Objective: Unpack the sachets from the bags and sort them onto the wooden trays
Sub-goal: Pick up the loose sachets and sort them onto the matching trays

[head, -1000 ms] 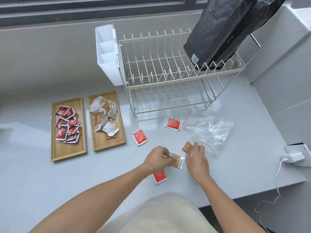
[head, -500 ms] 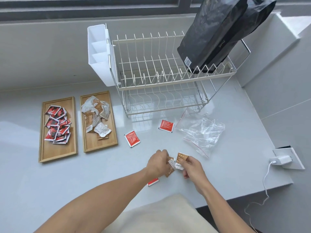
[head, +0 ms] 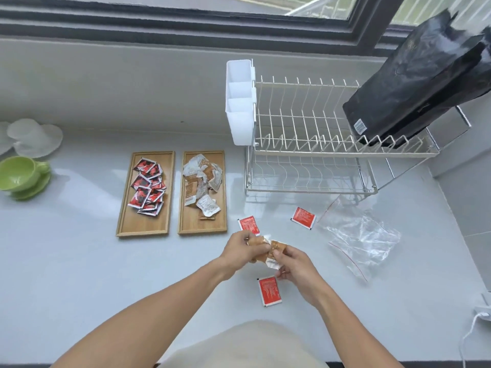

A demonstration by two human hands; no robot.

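My left hand (head: 240, 252) and my right hand (head: 296, 265) meet over the counter, both pinching brown-and-white sachets (head: 269, 251) held between them. Three red sachets lie loose: one just behind my left hand (head: 249, 224), one farther right (head: 303, 218), one below my hands (head: 270, 290). The left wooden tray (head: 127, 224) carries several red sachets (head: 148, 189). The right wooden tray (head: 204, 227) carries several brown-and-white sachets (head: 202, 183). An empty clear zip bag (head: 358, 240) lies crumpled to the right.
A white wire dish rack (head: 313, 144) with a white cutlery holder (head: 240, 102) stands behind, with black bags (head: 414, 83) leaning on its right end. A green cup on a saucer (head: 22, 176) and white dishes (head: 32, 136) sit far left. A charger and cable (head: 481, 314) lie at right.
My hands gathered the brown sachets off the counter and lifted them together. The view swung left, bringing the green cup and the window into sight.
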